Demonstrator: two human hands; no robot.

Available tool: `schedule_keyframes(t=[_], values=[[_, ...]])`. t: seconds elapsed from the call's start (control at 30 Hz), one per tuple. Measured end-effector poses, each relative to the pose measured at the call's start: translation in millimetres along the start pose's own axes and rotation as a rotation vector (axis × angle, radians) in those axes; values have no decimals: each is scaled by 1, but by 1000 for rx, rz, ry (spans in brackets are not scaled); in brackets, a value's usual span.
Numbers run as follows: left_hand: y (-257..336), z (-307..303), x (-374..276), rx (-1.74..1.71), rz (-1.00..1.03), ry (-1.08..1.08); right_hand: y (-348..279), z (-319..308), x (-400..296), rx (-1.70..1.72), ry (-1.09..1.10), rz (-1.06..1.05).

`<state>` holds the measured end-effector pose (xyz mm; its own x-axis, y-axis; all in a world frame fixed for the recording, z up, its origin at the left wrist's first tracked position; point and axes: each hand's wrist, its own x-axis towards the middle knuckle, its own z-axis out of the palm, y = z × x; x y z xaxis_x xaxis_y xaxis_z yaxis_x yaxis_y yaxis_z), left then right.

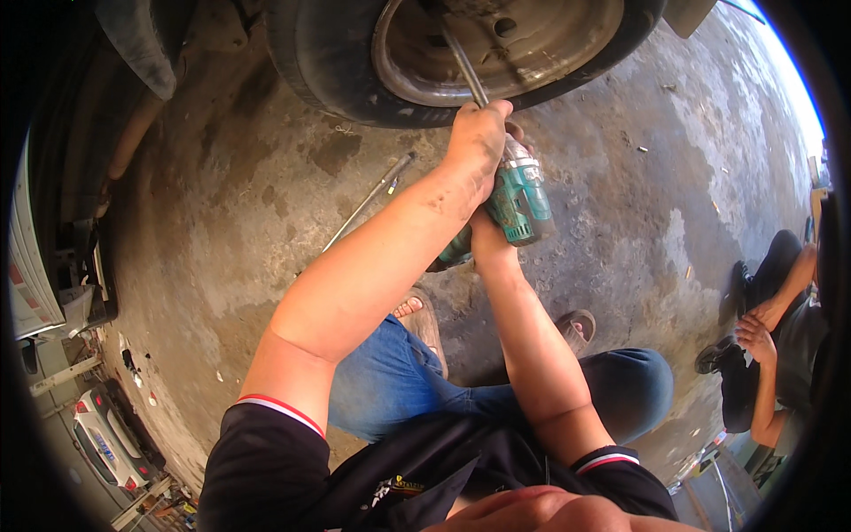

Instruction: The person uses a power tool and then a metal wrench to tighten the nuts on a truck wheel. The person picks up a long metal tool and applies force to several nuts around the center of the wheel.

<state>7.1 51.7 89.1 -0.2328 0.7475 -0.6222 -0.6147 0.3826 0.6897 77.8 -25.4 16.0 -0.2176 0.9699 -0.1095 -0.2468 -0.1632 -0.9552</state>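
My left hand (480,136) is closed around the near end of a metal bar (463,61), which reaches into the hub area of a steel wheel rim (425,80). The rim sits in a black tyre (326,73). My right hand (488,226) is largely hidden behind a teal cordless impact wrench (522,193) and my left forearm; it grips the tool's handle. The tool points towards the wheel, its front end beside my left hand. Where the bar's far end rests is too dark to tell.
A long metal rod (369,199) lies on the stained concrete floor (252,219) left of my forearm. Another person (764,332) crouches or sits at the right, hands together. Dark vehicle parts (133,40) stand at the upper left. A white car (110,439) is farther off at the lower left.
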Motion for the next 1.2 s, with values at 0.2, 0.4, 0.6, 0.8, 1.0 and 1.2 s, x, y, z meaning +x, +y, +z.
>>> schedule_keyframes(t=[0.2, 0.4, 0.6, 0.8, 1.0, 1.2], values=[[-3, -1, 4, -14, -15, 6, -2, 5, 1, 7, 36, -92], [1, 0, 1, -1, -16, 7, 2, 2, 1, 22, 18, -41], [0, 1, 6, -24, -50, 15, 0, 1, -1, 146, 17, 25], [-4, 3, 7, -57, -32, -32, 5, -7, 2, 121, -1, 34], [-21, 1, 13, 29, 77, 21, 41, -16, -8, 336, 49, 297], [-48, -3, 6, 16, 50, -15, 62, -28, -28, 338, 72, 144]])
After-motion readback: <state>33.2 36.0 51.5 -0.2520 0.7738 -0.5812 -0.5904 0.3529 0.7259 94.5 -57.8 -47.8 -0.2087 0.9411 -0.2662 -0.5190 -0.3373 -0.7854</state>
